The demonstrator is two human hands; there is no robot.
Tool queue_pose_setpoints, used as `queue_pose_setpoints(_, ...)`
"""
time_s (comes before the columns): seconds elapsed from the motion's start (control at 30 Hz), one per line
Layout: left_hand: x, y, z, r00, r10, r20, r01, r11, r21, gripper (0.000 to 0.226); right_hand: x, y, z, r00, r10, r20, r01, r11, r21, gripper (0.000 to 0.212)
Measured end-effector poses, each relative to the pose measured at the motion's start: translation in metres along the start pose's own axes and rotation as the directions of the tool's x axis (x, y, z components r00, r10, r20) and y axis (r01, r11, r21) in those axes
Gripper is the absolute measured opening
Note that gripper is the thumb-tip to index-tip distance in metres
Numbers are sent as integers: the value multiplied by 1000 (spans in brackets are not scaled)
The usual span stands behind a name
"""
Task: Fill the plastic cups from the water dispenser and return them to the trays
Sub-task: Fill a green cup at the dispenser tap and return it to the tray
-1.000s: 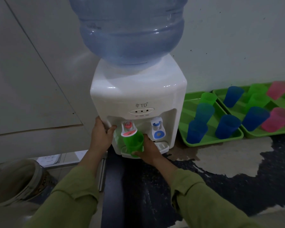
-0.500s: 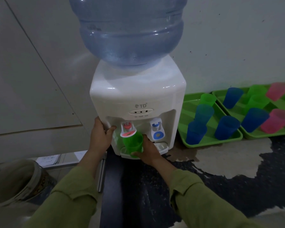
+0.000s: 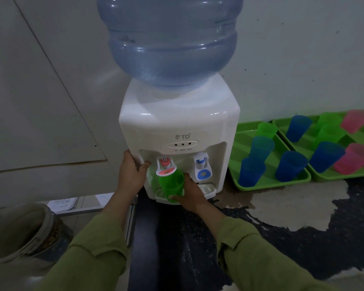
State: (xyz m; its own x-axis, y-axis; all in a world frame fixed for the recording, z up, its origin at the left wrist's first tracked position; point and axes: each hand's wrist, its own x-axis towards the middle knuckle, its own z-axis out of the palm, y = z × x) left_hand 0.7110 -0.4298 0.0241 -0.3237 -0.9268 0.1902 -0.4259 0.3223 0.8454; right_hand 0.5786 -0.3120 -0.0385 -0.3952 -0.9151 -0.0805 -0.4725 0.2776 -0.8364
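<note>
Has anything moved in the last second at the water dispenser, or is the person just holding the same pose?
Nothing has visibly moved. The right hand still holds the green cup under the red tap. The left hand still grips the side of the water dispenser. The other cups stand in the trays as before.

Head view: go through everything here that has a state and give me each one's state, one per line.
green cup, upright under the red tap, gripped by the right hand.
red tap, cup rim against its lever; flow not visible.
blue tap, untouched.
left hand, holds the dispenser by its side.
water bottle, inverted on the dispenser, holding water.
near tray, four upright cups.
far tray, several upright cups.
</note>
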Motion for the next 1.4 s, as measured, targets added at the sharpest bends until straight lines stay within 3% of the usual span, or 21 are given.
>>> queue_pose_setpoints(0.4,0,1,0,1000,-20,6,20,1000,10,40,1,2,1,1000,9,-13,-9,1000,-8,73)
queue_pose_setpoints(0.53,-1,3,0,1000,-27,1,27,999,22,40,0,0,1,999,52,15,-52,998,29,62)
queue_pose_setpoints(0.63,-2,4,-2,999,-33,12,33,999,5,40,1,3,1,1000,18,0,-18,1000,-1,72)
queue_pose_setpoints(0.9,-9,11,-5,998,-58,25,59,997,-59,41,2,5,3,1000,-8,-6,8,1000,28,74)
queue_pose_setpoints(1.03,-18,7,-7,997,-44,-64,41,998,-38,41,2,6,3,999,-33,-21,34,999,18,72)
queue_pose_setpoints(1.17,-36,19,-8,964,-149,-219,139,988,-63,30,1,4,4,997,-72,-34,71,997,-17,70)
queue_pose_setpoints(1.23,-42,27,-10,970,-182,-163,179,983,-35,18,1,4,4,996,-81,-40,79,996,-34,73)
queue_pose_setpoints(1.3,-42,37,-12,965,-263,5,262,962,-71,18,2,5,4,997,-74,-32,73,997,-33,74)
queue_pose_setpoints(1.4,-41,56,-16,900,-371,228,409,900,-152,23,3,5,5,1000,-29,-9,28,999,-30,74)
